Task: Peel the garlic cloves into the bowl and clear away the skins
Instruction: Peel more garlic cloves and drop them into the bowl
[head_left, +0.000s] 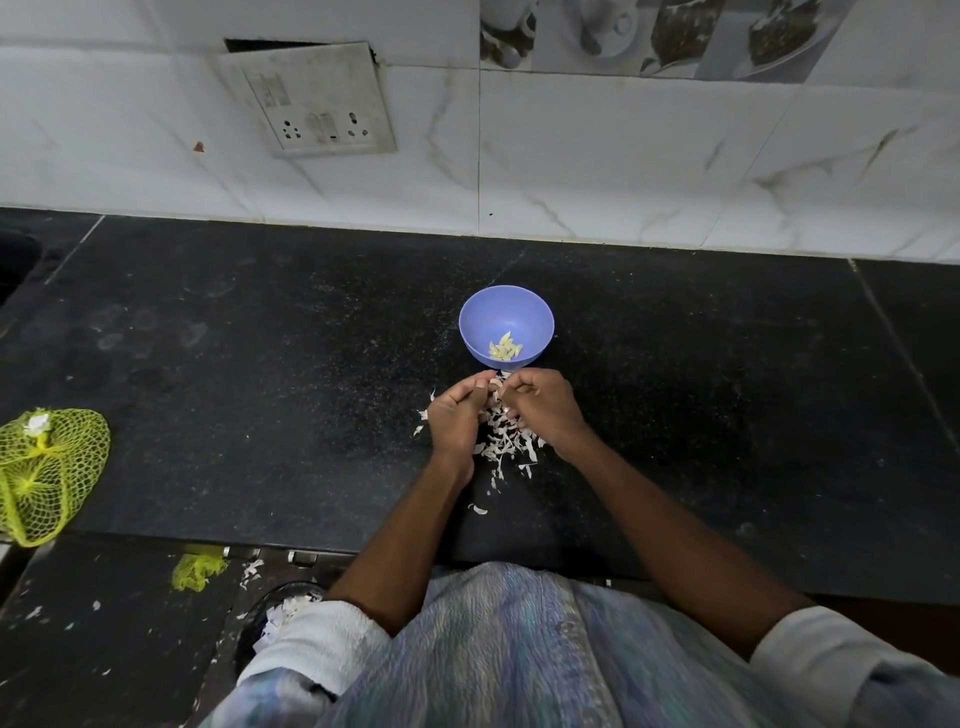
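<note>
A small blue bowl (506, 312) stands on the black counter and holds several peeled garlic cloves (504, 349). Just in front of the bowl, my left hand (457, 415) and my right hand (543, 408) are close together, fingers curled. Between their fingertips they pinch a garlic clove (495, 385), mostly hidden by the fingers. A pile of white garlic skins (501, 447) lies on the counter under and between my hands, with one stray skin (478, 510) nearer the counter's front edge.
A yellow mesh bag (44, 475) lies at the counter's left edge. A dark bin (260, 621) with skins in it sits below the front edge, with a yellow mesh scrap (197, 570) and loose skins on the floor. A tiled wall with a socket plate (311, 98) stands behind.
</note>
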